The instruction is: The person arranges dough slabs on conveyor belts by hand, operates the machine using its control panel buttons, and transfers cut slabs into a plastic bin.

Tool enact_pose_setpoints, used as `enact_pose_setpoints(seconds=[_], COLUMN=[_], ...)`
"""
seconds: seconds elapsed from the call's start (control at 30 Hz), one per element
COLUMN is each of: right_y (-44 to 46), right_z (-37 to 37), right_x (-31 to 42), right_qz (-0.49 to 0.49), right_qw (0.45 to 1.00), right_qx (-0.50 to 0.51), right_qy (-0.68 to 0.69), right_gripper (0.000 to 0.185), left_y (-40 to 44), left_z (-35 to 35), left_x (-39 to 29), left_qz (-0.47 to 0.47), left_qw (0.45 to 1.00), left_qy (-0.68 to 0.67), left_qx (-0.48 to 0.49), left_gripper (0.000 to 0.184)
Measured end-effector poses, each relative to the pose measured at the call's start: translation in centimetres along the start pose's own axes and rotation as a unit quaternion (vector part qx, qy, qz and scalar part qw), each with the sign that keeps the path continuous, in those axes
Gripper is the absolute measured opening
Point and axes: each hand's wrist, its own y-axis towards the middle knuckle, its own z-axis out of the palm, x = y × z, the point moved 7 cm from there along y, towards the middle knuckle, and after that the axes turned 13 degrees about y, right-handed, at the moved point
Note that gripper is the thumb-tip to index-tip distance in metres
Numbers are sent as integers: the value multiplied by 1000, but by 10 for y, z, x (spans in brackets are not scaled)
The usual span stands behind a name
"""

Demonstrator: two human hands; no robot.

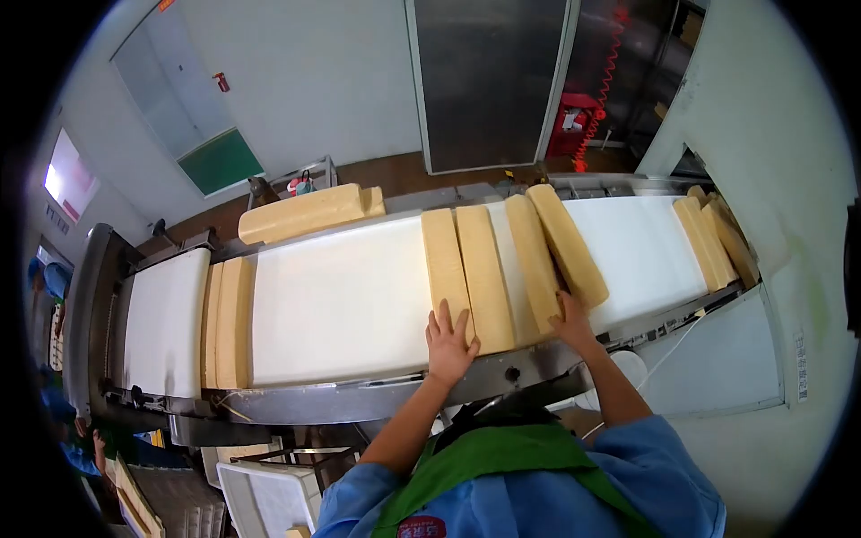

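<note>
Long, pale-yellow loaves, like bread or sponge cake, lie crosswise on a white conveyor belt. My left hand rests with fingers spread on the near ends of a loaf and the loaf beside it. To the right, my right hand touches the near end of a third loaf, its fingers apart. A fourth loaf lies slanted against that one, its near end beside my right hand. A narrow strip of belt shows between the second and third loaves.
Two loaves lie at the belt's left, and several more sit at the wall opening on the right. Another loaf rests along the far rail. A white crate stands below. People are at the far left.
</note>
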Motion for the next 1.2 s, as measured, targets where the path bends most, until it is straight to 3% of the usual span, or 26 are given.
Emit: enact_pose_setpoints(seconds=[0.07,0.1,0.13,0.2,0.23,0.27,0.3,0.33,0.37,0.4,0.47,0.5,0.73,0.8,0.93,1.03,1.2], right_y=[12,20,30,49,53,58,62,63,54,59,72,85,104,80,52,41,21], right_z=[-3,-17,-22,-40,-28,-27,-24,-17,-9,-6,-4,-2,70,77,120,193,306], right_x=[-10,-21,-19,-32,-47,-63,-78,-86,-95,-103,-117,-122,-30,16,94,139,258], right_qz=[13,-97,-101,84,137,133,113,92,198,193,96,114,107,134,82,29,-20], right_qw=[975,991,991,980,987,988,990,966,884,885,862,876,905,838,856,776,750], right_qx=[52,-71,-67,-104,-30,-27,8,47,112,120,73,-32,72,111,129,182,258], right_qy=[215,56,57,-145,-75,-72,83,236,409,407,492,467,404,518,494,604,609], right_gripper=[64,66,66,66,64,64,63,62,60,60,58,58,67,71,68,75,83], left_y=[0,1,3,-1,-4,-2,2,3,4,7,13,16,16,11,-17,-43,-91], left_z=[-1,0,-2,-4,-4,-6,-7,-8,-8,-7,-4,-4,-18,-35,-69,-105,-166], left_x=[-3,-4,-3,-3,-3,-1,0,1,1,1,-1,-4,9,29,102,170,295], left_qz=[-10,-20,-25,-10,-16,-13,-11,-18,-20,-24,-17,0,-3,-26,-66,-90,-144], left_qw=[1000,998,998,994,993,995,996,995,996,996,995,994,994,992,990,983,962], left_qy=[24,47,48,103,106,95,84,87,79,71,84,96,93,115,119,159,230], left_qx=[17,35,34,37,40,38,34,34,42,48,48,46,55,42,29,8,-1], left_gripper=[61,61,61,61,61,62,63,63,63,63,63,64,59,59,59,56,54])
